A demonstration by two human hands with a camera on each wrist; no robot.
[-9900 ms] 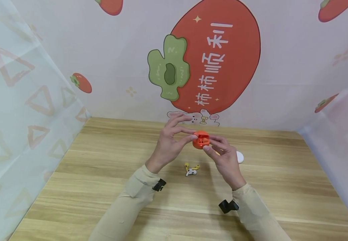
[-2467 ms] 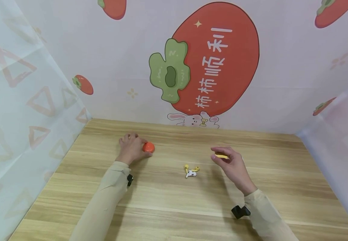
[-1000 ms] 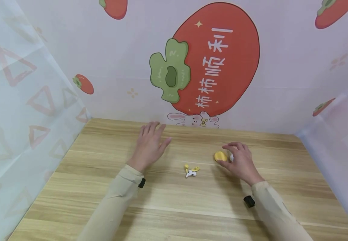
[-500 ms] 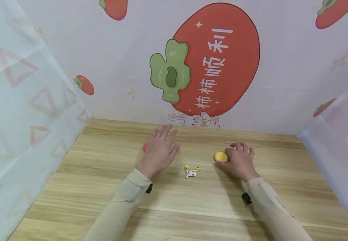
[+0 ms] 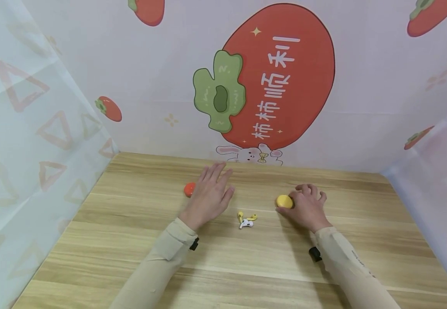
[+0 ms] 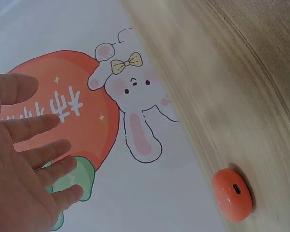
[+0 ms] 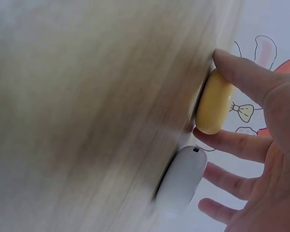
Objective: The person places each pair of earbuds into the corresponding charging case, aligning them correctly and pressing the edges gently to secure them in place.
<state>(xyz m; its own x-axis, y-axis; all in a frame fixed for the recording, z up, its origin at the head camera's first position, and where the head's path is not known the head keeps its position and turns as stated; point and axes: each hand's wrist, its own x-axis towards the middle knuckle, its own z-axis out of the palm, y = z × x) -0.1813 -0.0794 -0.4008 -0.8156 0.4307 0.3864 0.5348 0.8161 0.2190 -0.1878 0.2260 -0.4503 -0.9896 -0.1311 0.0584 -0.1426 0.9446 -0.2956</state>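
My right hand (image 5: 307, 207) pinches a round yellow earbud case (image 5: 284, 201) between thumb and index finger, its other fingers spread behind. In the right wrist view the case (image 7: 215, 102) lies on the table, its lid down. A white earbud case (image 7: 181, 180) sits beside it, under the other fingers; the hand hides it from the head view. My left hand (image 5: 208, 198) hovers with spread fingers and holds nothing. Just left of it rests the closed orange-red earbud case (image 5: 189, 189), partly covered in the head view. Its charging port shows on the case (image 6: 232, 194) in the left wrist view.
Between the hands several loose earbuds lie in a small cluster: yellow earbuds (image 5: 253, 217) and white earbuds (image 5: 246, 223). The wooden table (image 5: 246, 274) ends at a printed back wall (image 5: 153, 128), with fabric walls on both sides.
The orange-red case, earlier held open in both hands, now lies closed on the left. My left hand has let go of it and moved right. My right hand has shifted slightly around the yellow case.
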